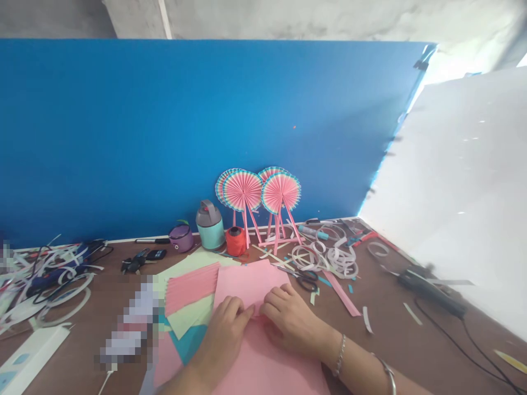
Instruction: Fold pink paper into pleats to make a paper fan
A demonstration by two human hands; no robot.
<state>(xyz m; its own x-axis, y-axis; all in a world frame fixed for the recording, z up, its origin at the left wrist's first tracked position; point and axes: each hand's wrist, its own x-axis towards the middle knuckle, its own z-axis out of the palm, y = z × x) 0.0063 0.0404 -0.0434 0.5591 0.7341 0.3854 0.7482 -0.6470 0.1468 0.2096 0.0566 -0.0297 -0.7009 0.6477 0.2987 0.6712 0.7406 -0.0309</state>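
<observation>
Paper [284, 367] in a large, plain pink sheet lies on the brown tabletop [391, 345] before you. Your bare left hand [227, 325] and your braceleted right hand [290, 318] touch it with curled fingers, close together; whether they pinch or merely press it, I cannot tell. To its left, a finely pleated pink paper piece [193, 288] rests on pale green paper sheets [186, 321]. Beyond your right hand lie black-handled metal scissors [298, 275]; farther back stand round, pleated pink fans [242, 190] with blue rims.
</observation>
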